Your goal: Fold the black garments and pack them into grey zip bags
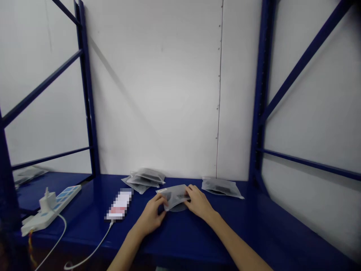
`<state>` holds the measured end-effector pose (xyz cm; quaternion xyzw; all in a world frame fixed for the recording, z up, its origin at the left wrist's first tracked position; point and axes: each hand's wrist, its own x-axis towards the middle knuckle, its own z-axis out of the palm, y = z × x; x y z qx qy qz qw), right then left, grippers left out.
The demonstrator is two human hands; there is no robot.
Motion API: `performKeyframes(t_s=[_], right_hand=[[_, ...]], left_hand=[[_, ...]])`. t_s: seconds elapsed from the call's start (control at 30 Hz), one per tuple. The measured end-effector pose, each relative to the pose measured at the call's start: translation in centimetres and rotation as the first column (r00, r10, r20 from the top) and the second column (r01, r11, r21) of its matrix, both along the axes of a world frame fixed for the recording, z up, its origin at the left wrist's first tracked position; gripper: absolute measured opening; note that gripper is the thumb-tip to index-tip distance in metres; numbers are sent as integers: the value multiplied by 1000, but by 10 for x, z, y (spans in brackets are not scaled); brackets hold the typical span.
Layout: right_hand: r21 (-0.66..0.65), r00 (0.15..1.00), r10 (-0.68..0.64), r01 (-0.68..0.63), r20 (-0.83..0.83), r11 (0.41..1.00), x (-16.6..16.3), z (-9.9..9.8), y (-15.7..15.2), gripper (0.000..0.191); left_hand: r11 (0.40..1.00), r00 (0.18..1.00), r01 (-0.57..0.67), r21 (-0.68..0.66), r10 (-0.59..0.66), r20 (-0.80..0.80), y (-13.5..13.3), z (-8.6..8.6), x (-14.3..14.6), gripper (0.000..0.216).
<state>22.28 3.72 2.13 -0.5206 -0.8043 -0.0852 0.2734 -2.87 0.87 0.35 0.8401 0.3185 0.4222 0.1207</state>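
Observation:
A frosted plastic pouch (176, 195) with something dark inside is held over the middle of the blue shelf. My left hand (153, 213) pinches its left end. At the other end, the fingers of my right hand (199, 202) close on the pouch's right edge. The lower edge of the pouch bows open a little, and what lies inside cannot be made out. Beyond my left hand sits a loose pile of similar pouches (146, 177). To the right, near the wall, more pouches (221, 186) with dark contents lie flat.
On the left of the blue shelf (270, 226) are a phone (120, 204) with a white charging cable (97, 246) and a white power strip (52, 210) with a plug in it. Blue uprights (87, 94) stand at both sides. A pale wall (158, 94) closes the back.

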Motion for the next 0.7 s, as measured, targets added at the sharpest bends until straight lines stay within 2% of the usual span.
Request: performKeyframes(t_s=[0.1,0.2,0.27,0.37,0.43,0.53,0.63,0.7], right_hand=[[39,977,209,-207,-50,977,-3,5,-14,18],[63,905,424,-421,-38,905,-16,7,-32,33],[45,868,496,-495,-3,868,-26,5,-39,39],[37,856,515,-517,49,855,-33,-3,-38,31],[84,859,505,-512,88,855,-35,-8,-34,18],[186,859,484,-509,163,841,-38,-12,-29,19],[261,864,446,-497,234,827,-40,-11,-28,19],[300,875,410,-476,257,827,-37,-9,-28,18]], left_hand=[[1000,1000,-8,25,9,-27,4,-5,-1,21],[998,998,-29,51,32,-53,3,-6,-1,20],[997,997,-39,65,43,-64,-1,-4,-1,20],[995,995,-40,88,48,-83,-5,-2,0,21],[993,993,-41,112,52,-103,-7,-2,1,22],[986,988,-69,154,89,-128,-6,-3,4,24],[972,974,-159,170,183,-133,-3,-5,5,25],[946,948,-275,170,296,-116,-2,-4,3,27]])
